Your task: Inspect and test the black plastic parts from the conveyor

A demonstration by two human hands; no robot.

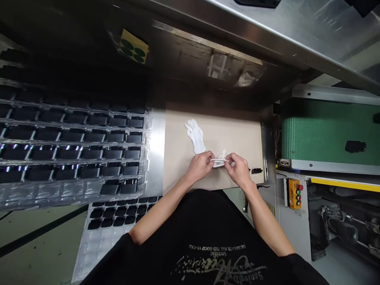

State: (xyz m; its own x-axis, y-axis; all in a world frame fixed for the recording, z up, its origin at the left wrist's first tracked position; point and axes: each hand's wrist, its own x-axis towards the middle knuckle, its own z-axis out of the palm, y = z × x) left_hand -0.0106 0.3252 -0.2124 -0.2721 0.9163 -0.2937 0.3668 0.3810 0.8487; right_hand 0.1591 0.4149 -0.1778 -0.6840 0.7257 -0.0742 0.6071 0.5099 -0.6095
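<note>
Between my two hands a white glove (219, 162) is held by its cuff, one side in each hand. My left hand (201, 164) pinches the cuff's left edge, and my right hand (237, 167) pinches the right edge. Part of the glove's fingers shows just beyond the cuff. A second white glove (195, 135) lies flat on the brown work surface (234, 126), beyond my left hand, its fingers pointing away from me. To the right of my right hand sits a small black part (257, 171) near the surface's edge.
Clear plastic trays (74, 190) of black parts cover the left, with another tray (97, 245) lower down. At right, a green conveyor belt (320, 134) carries a black part (355, 146). Below it hangs a yellow button box (295, 194). A metal ledge (282, 39) runs overhead.
</note>
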